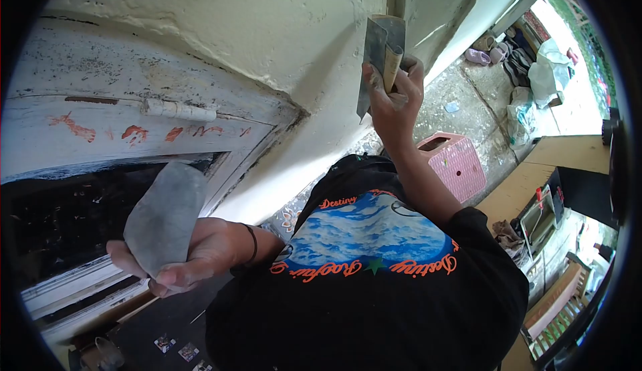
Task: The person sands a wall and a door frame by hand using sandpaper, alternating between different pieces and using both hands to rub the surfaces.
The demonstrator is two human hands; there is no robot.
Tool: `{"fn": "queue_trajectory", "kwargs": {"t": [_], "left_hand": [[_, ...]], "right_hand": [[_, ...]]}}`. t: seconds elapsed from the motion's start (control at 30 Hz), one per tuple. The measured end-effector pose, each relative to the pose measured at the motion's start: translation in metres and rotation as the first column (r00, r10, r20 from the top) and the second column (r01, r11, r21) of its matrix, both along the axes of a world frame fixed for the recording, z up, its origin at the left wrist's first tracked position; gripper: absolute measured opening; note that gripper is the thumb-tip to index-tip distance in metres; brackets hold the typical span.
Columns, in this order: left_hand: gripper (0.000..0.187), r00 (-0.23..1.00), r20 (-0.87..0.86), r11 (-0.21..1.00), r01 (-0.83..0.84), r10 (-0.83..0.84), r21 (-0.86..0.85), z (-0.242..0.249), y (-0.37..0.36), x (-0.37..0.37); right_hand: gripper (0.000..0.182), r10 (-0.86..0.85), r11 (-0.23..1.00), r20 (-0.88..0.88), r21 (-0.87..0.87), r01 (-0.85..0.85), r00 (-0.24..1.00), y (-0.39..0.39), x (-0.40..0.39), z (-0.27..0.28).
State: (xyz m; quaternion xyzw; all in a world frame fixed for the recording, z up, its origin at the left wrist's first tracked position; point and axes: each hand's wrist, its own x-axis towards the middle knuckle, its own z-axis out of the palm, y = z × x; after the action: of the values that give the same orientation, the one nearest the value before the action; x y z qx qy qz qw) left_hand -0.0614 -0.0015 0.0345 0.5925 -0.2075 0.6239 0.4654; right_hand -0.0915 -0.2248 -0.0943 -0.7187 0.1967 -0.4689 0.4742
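My left hand [194, 257], dusty with a dark band at the wrist, grips a flat grey plate [167, 214] with angled edges, the thumb pressed on its lower end. The plate is in front of the dark glass panel of a white-painted frame. Raised at the top centre, my right hand [396, 100] is closed around a broad grey putty scraper [374, 56] with a beige, handle-like strip. Its thin blade is upright, close to the cream wall [287, 23]. Part of its grip is hidden behind my fingers.
The white frame [100, 130] has orange-red smears and a hinge. A pink perforated stool [457, 168] stands on the speckled floor right of my arm. Shoes [498, 53] and plastic bags [552, 70] lie farther off. A wooden table [515, 183] is at right.
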Motion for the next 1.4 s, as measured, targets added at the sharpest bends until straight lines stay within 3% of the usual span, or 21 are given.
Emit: {"fn": "queue_trajectory", "kwargs": {"t": [0.03,0.1,0.17,0.23,0.3,0.33,0.37,0.57,0.7,0.77,0.87,1.03,1.13,1.17,1.23,1.27,1.3,1.37,1.4], "left_hand": [[0.074,0.982,0.108,0.988,-0.155,0.153,0.010,0.005,0.003,0.001],[0.074,0.978,0.105,0.982,-0.186,0.182,0.033,0.005,0.005,0.002],[0.082,0.947,0.129,0.955,-0.296,0.294,0.004,0.003,-0.002,0.014],[0.091,0.972,0.061,0.974,-0.224,0.226,-0.032,-0.008,-0.006,0.023],[0.086,0.975,-0.124,0.981,-0.174,0.183,0.085,-0.014,-0.018,0.027],[0.093,0.969,-0.246,0.999,-0.035,0.028,-0.023,-0.014,-0.027,0.028],[0.093,0.948,-0.316,0.999,-0.039,0.046,0.030,-0.021,-0.019,0.036],[0.088,0.960,-0.280,0.999,0.039,-0.029,0.031,-0.024,-0.040,0.043],[0.086,0.977,-0.214,0.999,0.023,-0.028,-0.021,-0.026,-0.039,0.045],[0.079,0.980,-0.193,0.996,0.033,-0.047,-0.077,-0.026,-0.040,0.041],[0.075,0.976,-0.219,0.996,-0.007,-0.013,-0.090,-0.027,-0.038,0.034],[0.071,0.981,-0.196,0.995,-0.023,0.003,-0.098,-0.033,-0.028,0.031],[0.076,0.990,-0.132,0.993,-0.057,0.043,-0.103,-0.030,-0.024,0.030],[0.076,0.989,-0.138,0.992,-0.067,0.051,-0.110,-0.032,-0.025,0.033],[0.076,0.986,-0.158,0.990,-0.071,0.051,-0.121,-0.037,-0.027,0.039],[0.076,0.986,-0.158,0.988,-0.081,0.061,-0.129,-0.038,-0.029,0.043],[0.076,0.988,-0.143,0.989,-0.071,0.053,-0.128,-0.037,-0.032,0.047],[0.076,0.990,-0.131,0.993,-0.064,0.050,-0.104,-0.024,-0.024,0.022],[0.076,0.993,-0.101,0.990,-0.068,0.056,-0.124,-0.020,-0.028,0.022]], "right_hand": [[0.026,0.003,1.000,0.004,0.001,-0.003,1.000,0.002,0.006,0.003],[0.027,-0.101,0.966,-0.021,-0.241,0.093,0.995,0.007,0.016,0.007],[0.043,-0.043,0.958,-0.066,-0.286,0.022,0.997,0.015,0.021,0.006],[0.049,-0.065,0.943,-0.085,-0.331,0.034,0.994,0.021,0.027,-0.004],[0.050,-0.075,0.936,-0.082,-0.349,0.042,0.994,0.021,0.030,-0.012],[0.052,-0.080,0.929,-0.090,-0.367,0.042,0.993,0.020,0.031,-0.014],[0.052,-0.089,0.929,-0.085,-0.367,0.052,0.992,0.019,0.031,-0.014],[0.046,-0.073,0.930,0.085,-0.354,0.099,0.994,0.005,0.043,0.000],[0.044,-0.136,0.905,0.221,-0.368,0.212,0.966,-0.012,0.048,0.052],[0.041,-0.056,0.956,0.096,-0.282,0.081,0.994,-0.011,0.037,0.059],[0.040,0.010,0.958,0.172,-0.283,0.039,0.985,-0.007,0.033,0.014],[0.038,0.058,0.931,0.246,-0.363,0.036,0.968,-0.024,0.034,0.082],[0.036,0.114,0.916,0.242,-0.402,-0.007,0.964,-0.025,0.029,0.087],[0.036,0.125,0.913,0.236,-0.408,-0.018,0.964,-0.022,0.032,0.075],[0.034,0.121,0.980,0.147,-0.173,-0.095,0.982,-0.011,0.035,0.031],[0.032,0.184,0.967,0.103,-0.198,-0.161,0.978,-0.015,0.035,0.019],[0.032,0.193,0.965,0.100,-0.202,-0.170,0.976,-0.021,0.043,0.030],[0.032,0.161,0.924,0.342,-0.381,-0.020,0.926,-0.022,0.028,0.084],[0.031,0.190,0.927,0.303,-0.369,-0.069,0.934,-0.026,0.025,0.106]]}}
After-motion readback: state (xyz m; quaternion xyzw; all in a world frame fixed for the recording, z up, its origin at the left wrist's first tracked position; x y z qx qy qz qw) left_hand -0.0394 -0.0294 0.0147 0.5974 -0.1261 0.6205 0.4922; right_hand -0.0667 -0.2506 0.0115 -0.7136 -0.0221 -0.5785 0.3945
